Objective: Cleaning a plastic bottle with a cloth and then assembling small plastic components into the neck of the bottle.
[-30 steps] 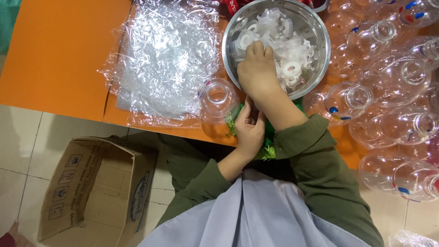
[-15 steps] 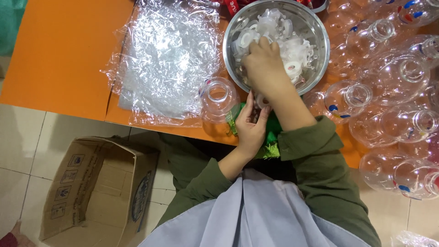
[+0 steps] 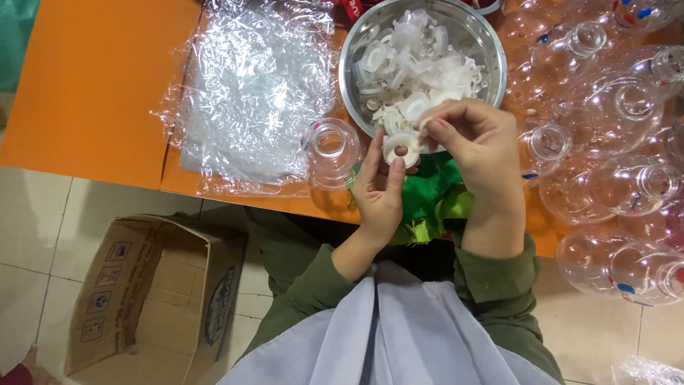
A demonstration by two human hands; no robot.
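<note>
- Far left of the left hand, down on the tiled floor: open cardboard box [image 3: 153, 292], flaps up.
- Up and to the left of the left hand, on the orange desk [image 3: 85, 78]: crumpled sheet of clear plastic wrap [image 3: 253, 93].
- Just left of the left hand, at the desk's near edge: single clear plastic bottle [image 3: 331, 150], mouth facing up.
- Left hand [image 3: 381, 189], fingers extended upward, thumb and fingertips pinching a white plastic ring [image 3: 400, 146] held over the near rim of the bowl.
- Beneath both hands: bunched green cloth [image 3: 434, 199].
- Straight above the hands: steel bowl [image 3: 491, 53] heaped with white plastic rings [image 3: 417, 60].
- Right hand [image 3: 481, 146], fingers curled inward, fingertips gripping a small white piece [image 3: 426, 125] just beside the ring.
- Right of the right hand: crowd of clear plastic bottles [image 3: 613, 135] lying close together across the desk, some with coloured marks.
</note>
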